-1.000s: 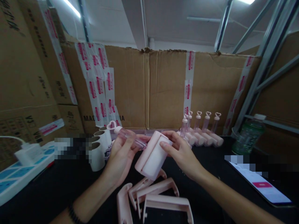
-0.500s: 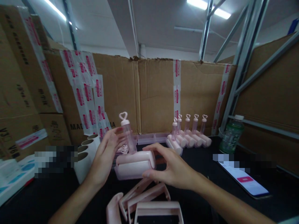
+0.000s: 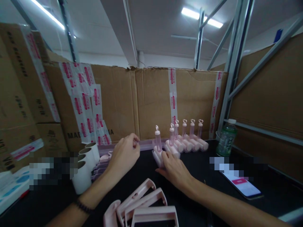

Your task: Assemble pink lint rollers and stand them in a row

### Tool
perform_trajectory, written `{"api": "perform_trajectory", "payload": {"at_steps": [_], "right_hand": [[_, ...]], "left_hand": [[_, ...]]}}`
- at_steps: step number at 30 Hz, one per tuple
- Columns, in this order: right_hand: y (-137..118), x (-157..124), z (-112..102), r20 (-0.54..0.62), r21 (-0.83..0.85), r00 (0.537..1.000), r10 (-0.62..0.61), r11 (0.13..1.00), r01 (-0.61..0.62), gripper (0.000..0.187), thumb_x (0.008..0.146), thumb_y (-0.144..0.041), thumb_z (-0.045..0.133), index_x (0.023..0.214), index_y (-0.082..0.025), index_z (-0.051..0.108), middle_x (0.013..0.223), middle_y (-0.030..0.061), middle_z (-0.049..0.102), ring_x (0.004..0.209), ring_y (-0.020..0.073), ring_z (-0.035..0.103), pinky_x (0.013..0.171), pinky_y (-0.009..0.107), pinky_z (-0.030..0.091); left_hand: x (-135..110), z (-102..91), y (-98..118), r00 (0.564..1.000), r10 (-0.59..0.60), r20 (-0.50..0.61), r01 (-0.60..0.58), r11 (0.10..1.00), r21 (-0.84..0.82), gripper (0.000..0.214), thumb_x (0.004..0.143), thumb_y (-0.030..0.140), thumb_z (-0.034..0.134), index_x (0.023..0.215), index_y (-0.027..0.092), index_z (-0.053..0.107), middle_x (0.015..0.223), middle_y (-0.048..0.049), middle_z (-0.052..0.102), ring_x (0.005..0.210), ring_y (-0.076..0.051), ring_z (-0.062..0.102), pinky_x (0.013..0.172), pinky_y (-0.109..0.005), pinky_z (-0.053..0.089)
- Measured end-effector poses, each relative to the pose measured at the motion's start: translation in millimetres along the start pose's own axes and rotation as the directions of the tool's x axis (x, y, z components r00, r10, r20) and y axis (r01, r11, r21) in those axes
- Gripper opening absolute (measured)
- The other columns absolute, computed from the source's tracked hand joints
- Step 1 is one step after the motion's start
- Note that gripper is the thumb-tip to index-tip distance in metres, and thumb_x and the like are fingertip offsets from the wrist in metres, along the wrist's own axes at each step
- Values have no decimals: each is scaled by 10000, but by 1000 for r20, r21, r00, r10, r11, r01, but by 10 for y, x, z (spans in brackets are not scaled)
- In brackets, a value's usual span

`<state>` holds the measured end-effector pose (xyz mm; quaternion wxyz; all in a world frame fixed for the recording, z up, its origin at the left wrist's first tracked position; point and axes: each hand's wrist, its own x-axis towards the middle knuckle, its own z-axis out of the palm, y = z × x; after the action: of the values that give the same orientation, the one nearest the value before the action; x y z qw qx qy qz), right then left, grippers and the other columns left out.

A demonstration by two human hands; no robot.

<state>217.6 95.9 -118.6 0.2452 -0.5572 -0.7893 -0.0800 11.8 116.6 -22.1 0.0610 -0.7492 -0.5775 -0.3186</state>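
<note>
My right hand (image 3: 174,170) rests on a pink lint roller (image 3: 159,154) with an upright clear handle, which lies on the black table at the left end of a row of like rollers (image 3: 187,143). Its fingers curl round the roller's body. My left hand (image 3: 124,154) hovers to the left, fingers loosely curled, thumb against fingertips, with nothing visible in them. It is near a flat pink tray (image 3: 146,144) at the foot of the cardboard wall.
Several pink roller covers (image 3: 142,205) lie at the near edge. White paper rolls (image 3: 86,164) stand at the left. A green bottle (image 3: 226,142) stands and a phone (image 3: 242,186) lies on the right. Cardboard boxes (image 3: 153,101) wall the back and left.
My right hand carried the assembled roller forward and set it at the left end of the row. My left hand let go of the handle and drew back to the left.
</note>
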Motion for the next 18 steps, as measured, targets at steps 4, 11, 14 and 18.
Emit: {"api": "perform_trajectory", "payload": {"at_steps": [4, 11, 14, 18], "right_hand": [[-12, -41, 11, -7, -150, 1000, 10, 989, -11, 495, 856, -387, 771, 1238, -164, 548, 1107, 142, 673, 939, 310, 690, 755, 413, 558], [34, -42, -11, -51, -220, 999, 15, 975, -26, 619, 846, -459, 772, 1334, -159, 537, 1049, 141, 685, 982, 341, 669, 861, 471, 502], [33, -35, -22, -65, -235, 997, 31, 971, -46, 658, 829, -492, 781, 1336, -153, 534, 1045, 143, 690, 954, 333, 674, 851, 464, 499], [33, -38, -33, -69, -230, 996, 54, 971, -69, 611, 813, -513, 790, 1254, -151, 571, 1046, 150, 692, 951, 339, 679, 841, 466, 512]], "left_hand": [[272, 258, 210, 989, 38, 146, -63, 983, 171, 220, 892, 142, 494, 986, 198, 684, 1009, -114, 739, 998, -286, 689, 821, -386, 497], [795, 1000, 218, 919, 87, 384, -163, 971, 172, 337, 963, 363, 624, 1247, 181, 624, 1263, -107, 636, 1080, -233, 648, 913, -441, 564], [931, 1230, 206, 895, 84, 438, -180, 967, 181, 368, 961, 363, 627, 1283, 187, 605, 1300, -113, 616, 1105, -243, 639, 920, -451, 564], [1008, 1415, 218, 873, 50, 485, -168, 965, 203, 377, 953, 361, 640, 1286, 188, 603, 1293, -109, 617, 1108, -247, 640, 914, -446, 565]]}}
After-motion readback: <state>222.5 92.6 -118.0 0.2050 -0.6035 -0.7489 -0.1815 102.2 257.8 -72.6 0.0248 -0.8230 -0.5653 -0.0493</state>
